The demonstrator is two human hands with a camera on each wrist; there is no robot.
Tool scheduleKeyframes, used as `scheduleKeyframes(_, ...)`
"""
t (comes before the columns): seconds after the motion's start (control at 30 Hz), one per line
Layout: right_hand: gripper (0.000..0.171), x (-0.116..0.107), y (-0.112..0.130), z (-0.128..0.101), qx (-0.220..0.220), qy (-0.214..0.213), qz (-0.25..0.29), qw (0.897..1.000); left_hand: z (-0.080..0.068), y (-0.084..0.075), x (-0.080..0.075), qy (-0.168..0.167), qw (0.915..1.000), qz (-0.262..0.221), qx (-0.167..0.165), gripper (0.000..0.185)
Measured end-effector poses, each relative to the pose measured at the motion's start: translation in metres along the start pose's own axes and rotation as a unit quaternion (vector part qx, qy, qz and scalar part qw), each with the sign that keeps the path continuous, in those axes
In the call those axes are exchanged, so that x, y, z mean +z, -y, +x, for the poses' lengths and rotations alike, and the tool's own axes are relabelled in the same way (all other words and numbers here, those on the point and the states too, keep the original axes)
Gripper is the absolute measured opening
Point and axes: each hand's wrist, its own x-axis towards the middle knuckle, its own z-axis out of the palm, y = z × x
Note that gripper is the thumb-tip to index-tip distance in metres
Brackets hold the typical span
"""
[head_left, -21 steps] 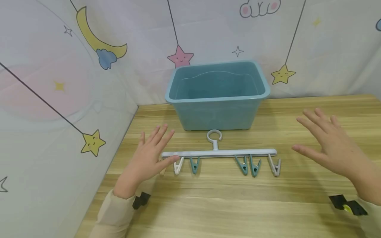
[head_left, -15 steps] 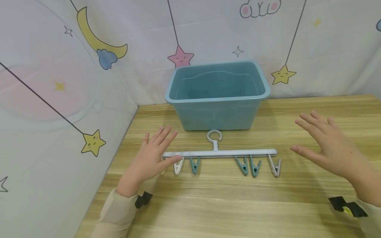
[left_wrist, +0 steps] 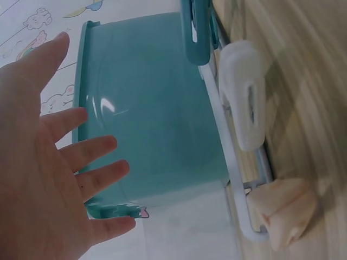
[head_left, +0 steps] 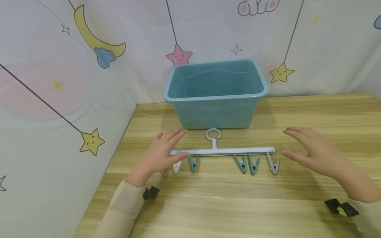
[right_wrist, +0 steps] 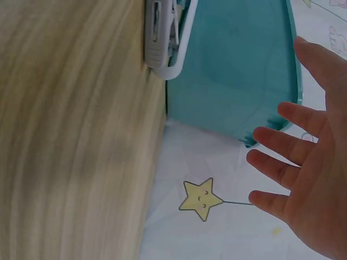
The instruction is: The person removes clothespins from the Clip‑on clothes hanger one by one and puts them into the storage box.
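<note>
Overhead: clip hanger [head_left: 223, 151] lying just before blue tub [head_left: 215, 94]; left hand [head_left: 160, 155] spread, thumb touching bar end; right hand [head_left: 309, 152] hovering spread off other end. Left wrist: white clip [left_wrist: 244, 97] dangling. Right wrist: end clip [right_wrist: 158, 32] showing. Likely light, rigid, clips floppy; gripping bar ends.

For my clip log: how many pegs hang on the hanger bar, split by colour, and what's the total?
Teal pegs: 3
White pegs: 2, the left one beside the left hand
Total: 5 pegs on the hanger bar
</note>
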Motion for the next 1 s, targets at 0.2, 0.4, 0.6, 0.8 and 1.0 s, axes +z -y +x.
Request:
scheduleKeyframes(0.2,0.066,0.006,0.001,-0.001,0.008,0.018,0.001,1.000,0.009,-0.001,0.002,0.025,0.9997,-0.002,0.003,0.074)
scheduleKeyframes(0.4,0.068,0.009,0.003,-0.003,0.018,0.031,-0.003,0.999,0.016,-0.002,0.008,0.036,0.9993,-0.009,0.009,0.073)
scheduleKeyframes(0.6,0.068,0.013,0.006,-0.003,0.021,0.047,-0.005,0.999,0.022,-0.003,0.016,0.054,0.9981,-0.029,0.006,0.072)
scheduleKeyframes(0.8,0.068,0.016,0.007,-0.005,0.032,0.060,0.016,0.998,0.027,-0.009,0.021,0.068,0.9974,-0.020,0.016,0.071)
scheduleKeyframes(1.0,0.067,0.020,0.007,-0.005,0.044,0.068,0.021,0.996,0.033,-0.014,0.027,0.067,0.9971,-0.009,0.034,0.068)
